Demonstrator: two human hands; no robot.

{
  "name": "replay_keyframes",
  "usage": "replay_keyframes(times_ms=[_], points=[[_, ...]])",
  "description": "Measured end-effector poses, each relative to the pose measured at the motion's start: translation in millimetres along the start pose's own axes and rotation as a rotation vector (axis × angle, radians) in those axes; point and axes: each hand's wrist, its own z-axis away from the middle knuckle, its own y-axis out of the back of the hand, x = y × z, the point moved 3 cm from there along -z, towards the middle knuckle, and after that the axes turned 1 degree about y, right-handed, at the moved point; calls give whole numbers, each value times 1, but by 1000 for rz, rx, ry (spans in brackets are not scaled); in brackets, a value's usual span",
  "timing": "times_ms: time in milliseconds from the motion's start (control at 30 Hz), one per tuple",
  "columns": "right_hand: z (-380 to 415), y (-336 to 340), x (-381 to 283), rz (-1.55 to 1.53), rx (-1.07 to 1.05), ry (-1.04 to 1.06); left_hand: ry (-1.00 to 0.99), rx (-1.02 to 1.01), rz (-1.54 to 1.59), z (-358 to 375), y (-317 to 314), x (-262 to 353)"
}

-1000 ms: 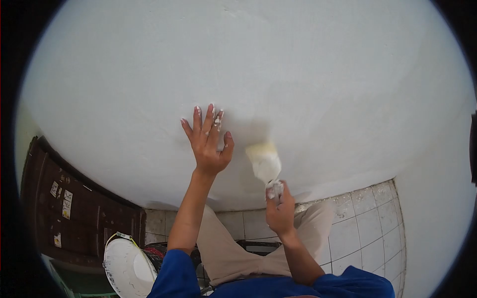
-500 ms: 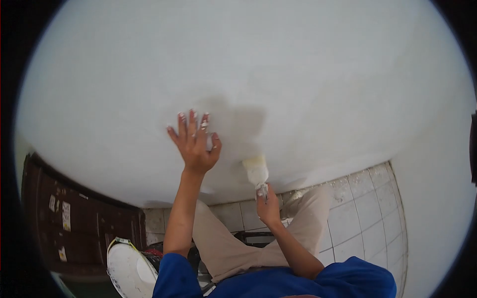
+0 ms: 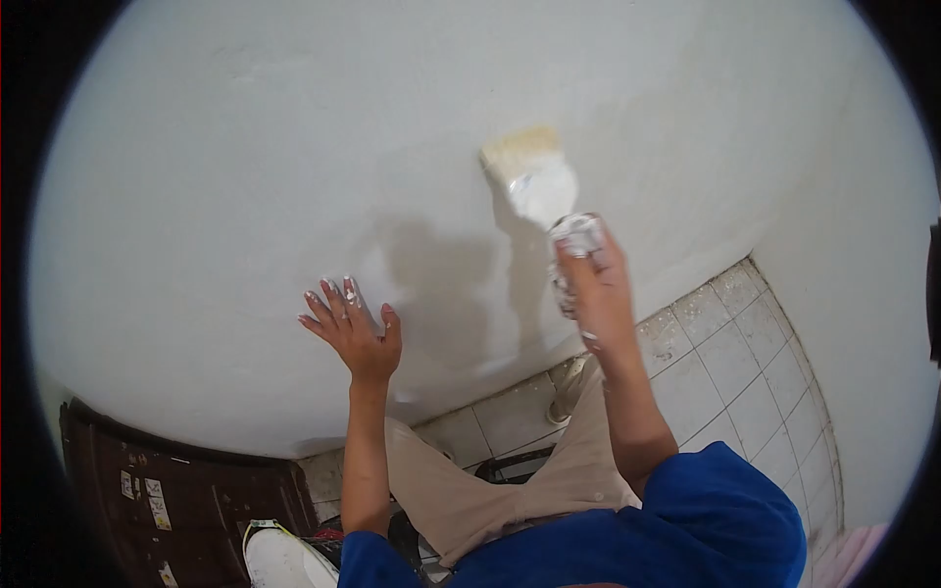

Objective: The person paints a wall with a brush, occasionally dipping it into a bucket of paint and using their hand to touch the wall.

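Observation:
My right hand [image 3: 595,279] is wrapped round the handle of a wide paintbrush [image 3: 542,186], its grip caked with white paint. The pale yellow bristles point up and lie close against the white wall [image 3: 294,147], right of the middle. Lower and to the left, my left hand [image 3: 355,333] is held against the wall with its fingers spread. White paint spots its fingertips and knuckles, and it holds nothing.
A dark brown door [image 3: 196,490] with stickers is at the lower left. Beside it stands a white bucket [image 3: 279,561] with a yellowish handle. Paint-speckled tiles [image 3: 701,348] cover the floor at the right, meeting another white wall [image 3: 843,392].
The paintbrush has gone up the wall in my right hand, from near the floor to well above my left hand. My left hand has shifted slightly down and left, fingers still spread.

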Motion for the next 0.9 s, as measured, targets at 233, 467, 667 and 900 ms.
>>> replay_keyframes(times_ms=[233, 467, 667, 900], points=[[46, 24, 94, 47, 13, -180, -1, -24, 7, 1, 3, 2], [6, -9, -14, -25, 14, 151, 26, -9, 30, 0, 0, 5], [12, -21, 61, 105, 96, 109, 16, -58, 9, 0, 4, 3], [80, 15, 146, 205, 34, -121, 36, -38, 57, 0, 7, 3]])
